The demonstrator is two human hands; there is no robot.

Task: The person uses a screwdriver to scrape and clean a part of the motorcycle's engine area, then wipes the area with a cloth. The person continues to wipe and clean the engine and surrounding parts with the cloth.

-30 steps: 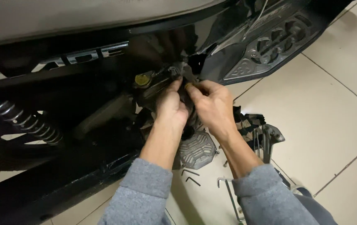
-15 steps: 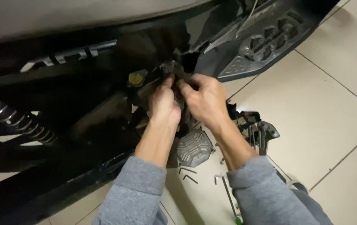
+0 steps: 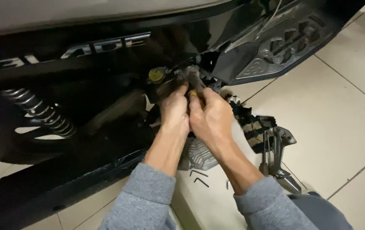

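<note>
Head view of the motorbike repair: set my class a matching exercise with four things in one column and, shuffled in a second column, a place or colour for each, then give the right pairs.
Things:
1. Round cap
2. Coil spring
3. Striped cloth
4. Bent hex keys

Descriptions:
A. Lying on the pale floor tile between the two grey sleeves
B. Yellow, on the dark engine part just left of the left hand
C. Silvery, at the far left under the black body panel
D. Black and beige, on the floor right of the right hand

Pairs: 1-B, 2-C, 3-D, 4-A
</note>
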